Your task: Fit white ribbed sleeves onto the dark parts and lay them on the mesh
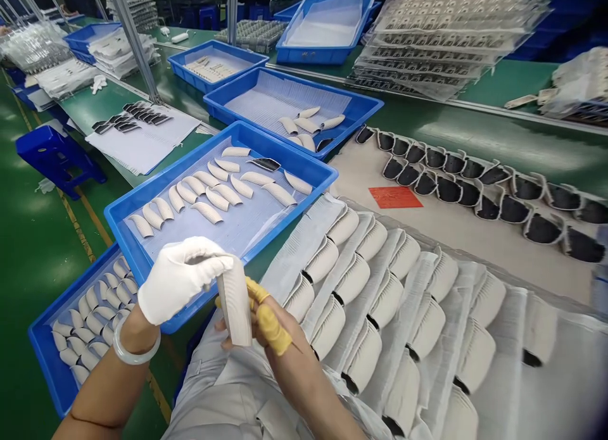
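Observation:
My left hand [178,276], in a white glove with a pale bangle at the wrist, pinches the top of a ribbed white curved part [235,307] held upright over my lap. My right hand [266,323], with yellow finger cots on the thumb and fingers, grips the same part from the right side and behind. Just beyond my hands stands a blue tray [142,202] with rows of similar white parts. To the right lie rows of ribbed white shell parts [361,282] on foam sheet.
A second blue tray [40,339] with white parts sits low at my left. More blue trays [361,107] stand further back. Black-and-white shells [475,187] lie on the green belt beside a red card [394,197]. Stacked clear blister trays [446,35] stand at the back right.

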Demonstrator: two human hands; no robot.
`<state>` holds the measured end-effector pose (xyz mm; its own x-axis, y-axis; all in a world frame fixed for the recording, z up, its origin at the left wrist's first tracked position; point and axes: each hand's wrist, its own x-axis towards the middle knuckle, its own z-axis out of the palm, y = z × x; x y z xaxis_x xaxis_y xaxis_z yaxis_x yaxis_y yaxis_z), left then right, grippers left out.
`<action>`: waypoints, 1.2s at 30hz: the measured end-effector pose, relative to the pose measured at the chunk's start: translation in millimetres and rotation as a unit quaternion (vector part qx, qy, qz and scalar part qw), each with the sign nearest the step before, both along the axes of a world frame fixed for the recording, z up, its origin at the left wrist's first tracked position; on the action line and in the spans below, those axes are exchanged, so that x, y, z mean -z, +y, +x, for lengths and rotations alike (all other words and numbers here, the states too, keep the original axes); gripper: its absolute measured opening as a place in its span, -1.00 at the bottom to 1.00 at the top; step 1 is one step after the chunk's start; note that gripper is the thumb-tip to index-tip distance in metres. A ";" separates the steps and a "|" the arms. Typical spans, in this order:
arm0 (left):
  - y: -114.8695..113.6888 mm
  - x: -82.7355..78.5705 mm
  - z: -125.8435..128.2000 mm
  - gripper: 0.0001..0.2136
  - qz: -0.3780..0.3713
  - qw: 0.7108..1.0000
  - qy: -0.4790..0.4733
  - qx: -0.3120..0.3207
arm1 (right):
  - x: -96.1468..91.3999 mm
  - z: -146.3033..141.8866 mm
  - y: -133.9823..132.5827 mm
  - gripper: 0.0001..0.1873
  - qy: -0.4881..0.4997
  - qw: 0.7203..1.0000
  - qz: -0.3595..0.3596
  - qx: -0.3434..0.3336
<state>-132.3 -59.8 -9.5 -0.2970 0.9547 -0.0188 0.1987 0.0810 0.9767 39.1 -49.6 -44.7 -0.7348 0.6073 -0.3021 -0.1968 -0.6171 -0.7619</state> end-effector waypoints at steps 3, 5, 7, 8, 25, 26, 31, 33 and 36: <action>-0.2 -5.6 2.2 -0.90 -0.047 0.996 0.071 0.000 | -5.2 3.3 1.4 -0.32 -0.084 0.992 0.094 -0.009; 0.0 -6.0 4.1 -0.90 -0.061 0.994 0.091 0.006 | -8.6 4.5 2.6 -0.35 -0.109 0.989 0.103 -0.018; 0.7 -5.4 5.3 -0.91 -0.071 0.994 0.082 0.016 | -11.1 5.4 4.1 -0.38 -0.108 0.991 0.073 -0.028; 1.2 -5.4 5.5 -0.92 -0.076 0.994 0.071 0.019 | -12.1 5.7 5.0 -0.38 -0.105 0.992 0.055 -0.034; 4.5 -9.3 7.5 -0.83 -0.013 0.976 0.216 0.015 | -18.0 -2.1 13.0 -0.44 -0.107 0.991 0.010 -0.075; 4.7 -9.9 7.7 -0.84 0.001 0.973 0.231 0.023 | -17.8 -2.7 14.4 -0.48 -0.118 0.990 0.032 -0.076; 6.9 -11.1 5.8 -0.87 0.038 0.972 0.231 0.020 | -26.2 -5.8 19.0 -0.54 -0.112 0.989 0.042 -0.083; 7.4 -12.5 3.4 -0.90 0.044 0.980 0.194 -0.003 | -31.7 -5.9 17.4 -0.43 -0.070 0.993 -0.003 -0.095; 6.9 -17.0 0.6 -0.95 0.056 0.987 0.148 -0.017 | -35.3 -5.4 11.4 -0.26 -0.044 0.994 -0.027 -0.101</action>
<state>-131.7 -53.0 7.5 -0.3052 0.9352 0.1797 0.4762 -0.0135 0.8793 33.7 -38.2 -9.3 -0.8093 0.4318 -0.3983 0.0005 -0.6775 -0.7356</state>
